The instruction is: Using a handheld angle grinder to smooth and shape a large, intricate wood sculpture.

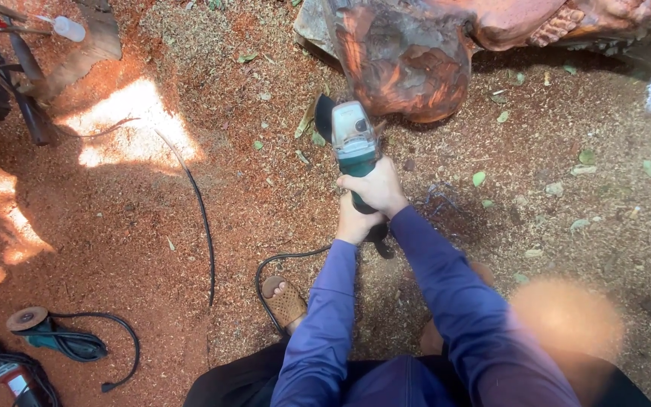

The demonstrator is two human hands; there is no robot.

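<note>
Between our two hands, out in front of us above the sawdust-covered ground, we held a green and grey angle grinder [355, 143]; its dark disc guard pointed away from us, close to the lower edge of a big reddish carved block of wood [404, 60], though we could not tell whether the two touched; our right hand [377, 186] was wrapped over the body of the tool, fingers curled tight around it; our left hand [356, 224] sat just behind and below, closed around the rear of the handle; both arms wore blue-purple sleeves; a black cable [284, 260] ran from the tool's tail, looping across the ground past our sandalled foot [285, 300]; farther left a thin dark cord [199, 211] lay over red dust; near the lower left corner rested a second grinder [47, 332] with a worn disc and coiled lead; scattered green leaves dotted the sawdust to the right.
</note>
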